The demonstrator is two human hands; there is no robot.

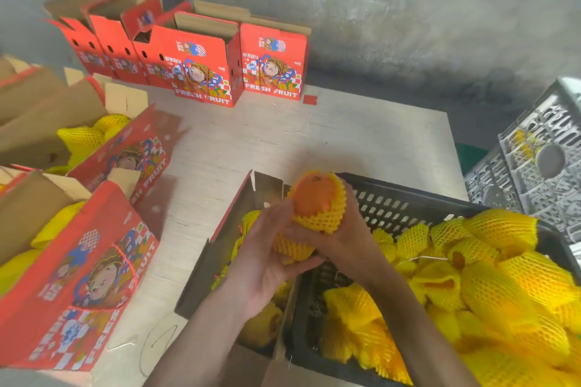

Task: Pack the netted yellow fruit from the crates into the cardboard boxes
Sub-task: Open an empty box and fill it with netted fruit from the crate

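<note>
I'm seeing the transfer step in hand: both hands holding one fruit (317,201) up over the gap between the black crate (405,198) and the open box (229,229) just left of it. Right hand (342,229) is wrapping it from the right side, left hand (270,248) is cupping underneath, fingers curled on the net. Next move, I'm judging: swing it left and lower it into the box among the fruit already there. The fruit is showing an orange top poking out of the yellow foam net, so the net may want pulling up first.
</note>
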